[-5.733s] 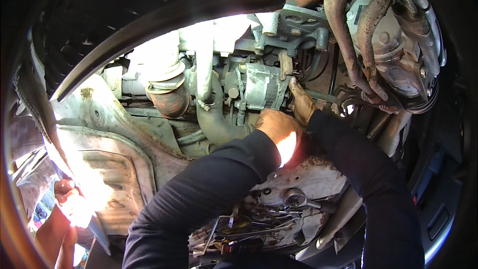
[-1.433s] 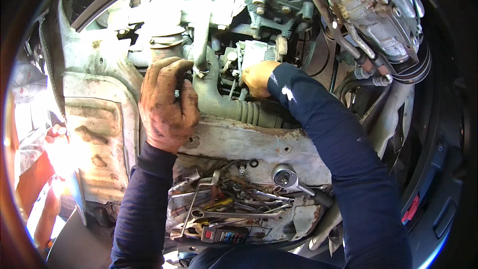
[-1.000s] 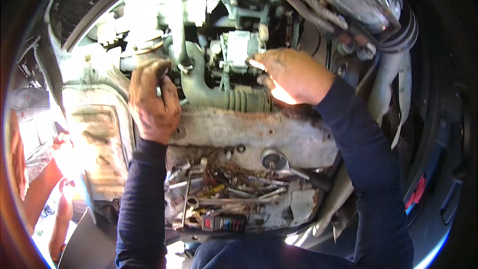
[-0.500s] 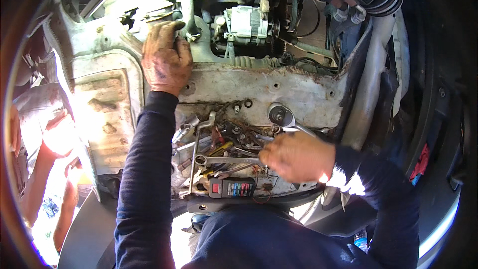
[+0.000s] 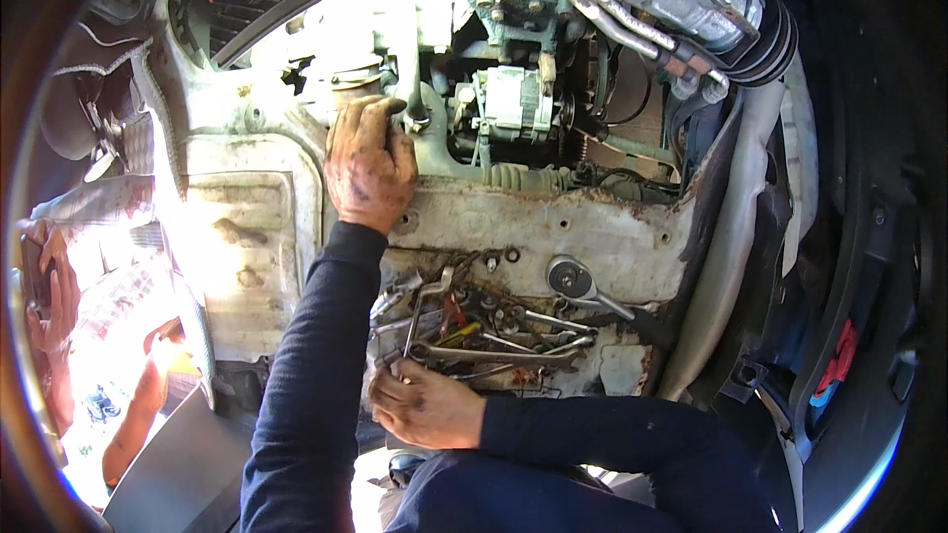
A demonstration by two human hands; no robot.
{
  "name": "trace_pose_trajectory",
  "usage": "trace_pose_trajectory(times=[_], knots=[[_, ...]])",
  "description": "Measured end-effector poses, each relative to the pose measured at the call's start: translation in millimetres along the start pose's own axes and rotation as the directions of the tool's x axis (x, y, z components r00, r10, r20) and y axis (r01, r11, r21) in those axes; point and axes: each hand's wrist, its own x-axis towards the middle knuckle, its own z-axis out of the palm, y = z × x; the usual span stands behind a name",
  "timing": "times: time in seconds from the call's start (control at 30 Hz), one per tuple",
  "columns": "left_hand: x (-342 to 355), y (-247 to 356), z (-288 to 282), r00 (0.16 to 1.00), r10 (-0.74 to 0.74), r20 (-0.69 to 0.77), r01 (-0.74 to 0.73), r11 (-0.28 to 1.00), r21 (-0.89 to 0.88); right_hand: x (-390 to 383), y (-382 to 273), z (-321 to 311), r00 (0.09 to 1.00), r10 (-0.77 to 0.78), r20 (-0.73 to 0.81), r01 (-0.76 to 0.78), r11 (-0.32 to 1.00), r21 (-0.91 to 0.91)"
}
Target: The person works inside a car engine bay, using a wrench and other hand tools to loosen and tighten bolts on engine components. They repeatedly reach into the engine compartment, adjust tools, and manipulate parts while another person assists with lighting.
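Navy-sleeved right hand shifted leftward beside wrench, curled, left hand still near pipe, half-curled, both grips unclear

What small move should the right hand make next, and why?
I'd probably have the right hand grip the bent wrench and lift it: the curled fingers are by that wrench's lower end, and its upper part shows uncovered. What the hand holds, if anything, is hidden.
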Motion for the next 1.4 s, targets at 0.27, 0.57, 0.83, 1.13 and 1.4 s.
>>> trace_pose_trajectory(times=[0.27, 0.57, 0.83, 1.13, 1.4], knots=[[0, 0, 0, 1.0, -0.018, 0.006, 0.018, 1.0, -0.026, 39, -8, 3, 0.915, 0.013, 0.403, 0.095, 0.964, -0.247], [0, 0, -3, 1.0, 0.016, 0.013, -0.016, 1.0, -0.014, 23, 10, -31, 0.992, -0.035, 0.121, 0.029, 0.998, 0.054], [0, 2, -4, 1.0, 0.006, 0.023, -0.006, 1.0, -0.021, 3, 11, -108, 0.998, 0.065, -0.02, -0.042, 0.82, 0.57], [1, 5, -5, 0.999, -0.013, 0.045, 0.013, 1.0, -0.004, -5, 17, -122, 0.919, 0.296, -0.259, 0.066, 0.534, 0.843], [2, 6, -8, 1.0, 0.022, 0.02, -0.021, 0.999, -0.037, 3, 36, -132, 0.804, 0.518, -0.292, -0.012, 0.506, 0.863]])
